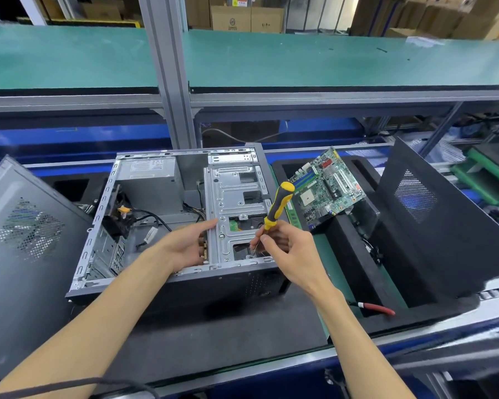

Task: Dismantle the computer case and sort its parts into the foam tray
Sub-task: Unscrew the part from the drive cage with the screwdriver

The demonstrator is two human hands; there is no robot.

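Note:
An open grey computer case [228,279] lies on its side in front of me, with a power supply [150,180] at its back left and a silver drive cage [234,197] on the right. My right hand [285,249] grips a yellow-and-black screwdriver [278,204], its tip down at the cage's near edge. My left hand [190,243] rests with straight fingers against the cage's left side. A green motherboard [326,185] leans in the black foam tray [357,272] to the right.
Black side panels stand at the left [20,240] and in the tray at the right [432,226]. Red-handled pliers [375,308] lie in a front tray slot. Loose cables [153,220] run inside the case. A green shelf [300,61] spans above.

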